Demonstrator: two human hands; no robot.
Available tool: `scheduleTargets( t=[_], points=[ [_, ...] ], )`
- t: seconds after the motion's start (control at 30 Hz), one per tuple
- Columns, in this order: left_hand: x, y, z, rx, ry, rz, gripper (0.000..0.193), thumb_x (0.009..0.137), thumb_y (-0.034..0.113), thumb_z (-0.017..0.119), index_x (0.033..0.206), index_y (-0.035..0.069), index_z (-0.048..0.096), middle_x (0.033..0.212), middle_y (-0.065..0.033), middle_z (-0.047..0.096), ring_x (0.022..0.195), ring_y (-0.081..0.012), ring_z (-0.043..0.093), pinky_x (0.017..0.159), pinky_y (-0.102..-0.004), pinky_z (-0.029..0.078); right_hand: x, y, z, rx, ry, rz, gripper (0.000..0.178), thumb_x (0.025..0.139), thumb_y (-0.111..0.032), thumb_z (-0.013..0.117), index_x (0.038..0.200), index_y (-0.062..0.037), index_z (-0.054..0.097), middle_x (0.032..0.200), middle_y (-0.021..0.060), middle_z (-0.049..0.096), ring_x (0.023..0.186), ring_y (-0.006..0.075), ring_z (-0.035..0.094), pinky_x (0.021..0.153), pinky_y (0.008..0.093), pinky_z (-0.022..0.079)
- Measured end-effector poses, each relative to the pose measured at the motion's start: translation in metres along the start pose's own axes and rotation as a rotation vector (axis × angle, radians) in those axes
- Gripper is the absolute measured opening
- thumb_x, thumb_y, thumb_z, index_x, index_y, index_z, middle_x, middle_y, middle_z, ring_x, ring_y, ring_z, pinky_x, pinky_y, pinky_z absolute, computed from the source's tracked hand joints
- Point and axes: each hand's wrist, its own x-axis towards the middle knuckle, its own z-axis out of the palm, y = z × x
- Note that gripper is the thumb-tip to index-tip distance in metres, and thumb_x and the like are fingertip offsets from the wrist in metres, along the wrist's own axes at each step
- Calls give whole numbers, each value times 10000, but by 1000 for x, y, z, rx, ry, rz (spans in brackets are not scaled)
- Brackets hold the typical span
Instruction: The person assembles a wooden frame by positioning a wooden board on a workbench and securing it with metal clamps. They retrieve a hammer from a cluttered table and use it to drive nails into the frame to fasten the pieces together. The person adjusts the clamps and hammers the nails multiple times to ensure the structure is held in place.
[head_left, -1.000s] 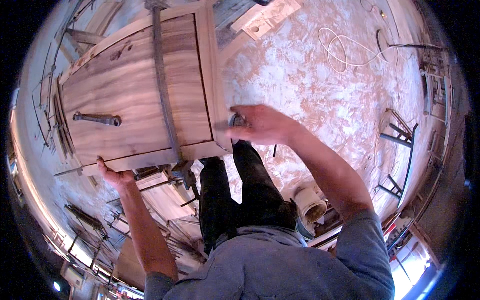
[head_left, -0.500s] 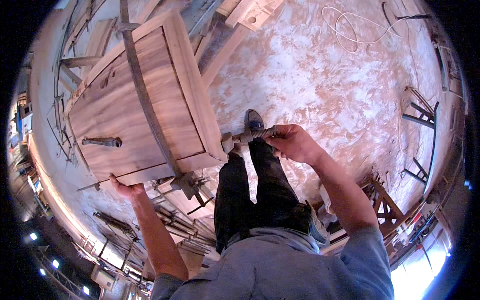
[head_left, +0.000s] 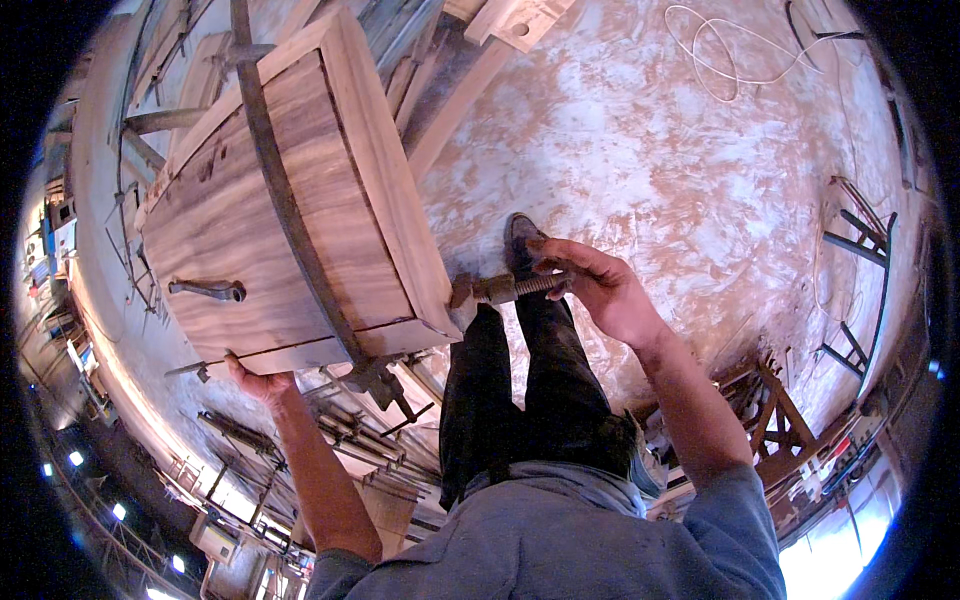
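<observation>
A framed wooden panel (head_left: pixel 250 240), with streaked brown boards inside a pale frame, lies tilted on the left. A dark metal bar clamp (head_left: pixel 283 190) runs across its face, its screw end at the near edge. My left hand (head_left: pixel 262 384) grips the near edge of the panel's frame, fingers partly hidden beneath. A second clamp's threaded screw (head_left: pixel 535 285) sticks out from the panel's right corner. Around the outer end of that screw, the fingers of my right hand (head_left: pixel 612 300) are bent loosely. On the panel lies a short dark metal tool (head_left: pixel 208 290), its kind unclear.
Several bar clamps (head_left: pixel 350 445) lie on the floor below the panel. Wooden beams (head_left: pixel 460 110) stand beyond it. A pale cable (head_left: pixel 725 60) loops on the stained floor at far right, near dark metal frames (head_left: pixel 860 240). My shoe (head_left: pixel 520 238) is beside the clamp screw.
My right hand has shifted slightly right and down, its fingers loosened and spread more around the screw end. The left hand keeps its place on the panel edge. The whole view has moved a little.
</observation>
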Motion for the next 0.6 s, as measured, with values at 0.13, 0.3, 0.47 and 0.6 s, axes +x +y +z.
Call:
scheduleTargets(
  t=[0.13,0.3,0.47,0.6],
  points=[
    [-1,-1,2,19,65,56,444,878,274,546,1258,46,515,1251,-130,562,1147,-336,528,978,-541,412,-1,3,4,-341,52,-305,446,848,27,536,1284,-52,491,1245,123,566,1122,243,557,933,325,447],
    [-1,-9,10,53,100,98,483,878,334,562,1271,60,499,1254,-116,559,1136,-311,536,942,-540,447,-5,13,7,-270,83,-302,498,806,24,588,1287,-48,480,1219,165,566,1133,274,548,948,343,433],
    [-5,-13,11,51,175,141,492,890,340,550,1286,58,477,1279,-116,535,1150,-310,514,942,-523,444,-5,0,0,-400,39,-333,543,783,-42,642,1297,-48,465,1256,171,514,1139,284,523,918,365,449],
    [-5,-15,6,55,212,187,467,887,323,551,1269,61,497,1256,-119,552,1130,-309,529,943,-512,446,-3,-12,-11,-526,-14,-458,594,786,-157,693,1316,-52,446,1358,209,418,1236,353,436,984,417,393]
  ],
)
